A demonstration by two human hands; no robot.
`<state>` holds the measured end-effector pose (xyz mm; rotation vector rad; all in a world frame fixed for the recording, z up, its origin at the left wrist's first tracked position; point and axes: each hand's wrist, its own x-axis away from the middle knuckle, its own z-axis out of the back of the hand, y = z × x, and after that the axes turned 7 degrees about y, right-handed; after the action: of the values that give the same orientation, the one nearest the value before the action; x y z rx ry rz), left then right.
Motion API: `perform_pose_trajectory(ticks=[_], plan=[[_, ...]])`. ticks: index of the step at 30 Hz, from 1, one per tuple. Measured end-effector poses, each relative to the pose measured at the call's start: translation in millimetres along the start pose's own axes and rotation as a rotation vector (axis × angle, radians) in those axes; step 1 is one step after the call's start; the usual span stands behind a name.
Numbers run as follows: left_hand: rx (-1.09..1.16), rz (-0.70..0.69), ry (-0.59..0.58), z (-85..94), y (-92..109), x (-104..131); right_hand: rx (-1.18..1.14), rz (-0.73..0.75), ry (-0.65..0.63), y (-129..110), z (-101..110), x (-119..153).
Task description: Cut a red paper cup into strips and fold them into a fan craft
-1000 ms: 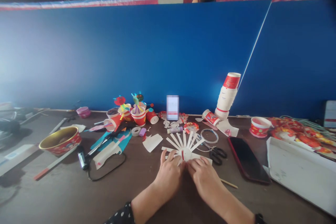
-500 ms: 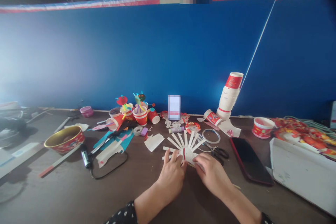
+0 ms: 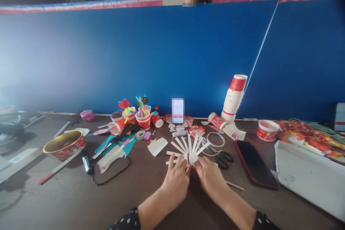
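Observation:
A white paper cup cut into strips lies fanned out on the table, its strips pointing away from me and a red band near its middle. My left hand holds its left side, fingertips over the strips and thumb near the centre. Opposite it, my right hand grips the near right side with bent fingers. Both thumbs come close together at the near edge. Parts of the cup under my fingers are hidden.
Scissors, a wooden stick and a phone lie to the right, before a white tray. Stacked paper cups lean near the blue partition. A glue gun and a gold-lined bowl are left.
My right hand has moved slightly left and inward, closer to my left hand and the cup's centre. More of the scissors and stick now shows. The view has shifted slightly.

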<state>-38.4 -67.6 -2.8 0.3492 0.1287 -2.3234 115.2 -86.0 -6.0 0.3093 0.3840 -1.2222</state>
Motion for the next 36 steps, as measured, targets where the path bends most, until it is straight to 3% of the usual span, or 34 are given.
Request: perform_pose_trajectory(ticks=[5, 10, 17, 22, 36], plan=[[-0.039, -0.026, -0.015, -1.3, -0.6, -0.1, 0.054, -0.026, -0.013, -4.0, 2.5, -2.0], [-0.077, -0.092, -0.011, -1.2, -1.5, -1.3, -0.087, -0.052, -0.068, 2.5, 13.3, -2.5], [-0.166, -0.157, 0.034, 4.5, 2.2, -11.9, -0.346, -0.186, -0.176, 32.5, 27.1, 1.6], [-0.101, -0.157, 0.084, 9.2, 0.1, -20.1, -0.454, -0.269, -0.299, 53.4, 38.6, 6.6], [0.005, -0.173, 0.198, -5.9, -10.5, -26.9, -0.351, -0.274, -0.316, 69.7, 46.1, 16.7]])
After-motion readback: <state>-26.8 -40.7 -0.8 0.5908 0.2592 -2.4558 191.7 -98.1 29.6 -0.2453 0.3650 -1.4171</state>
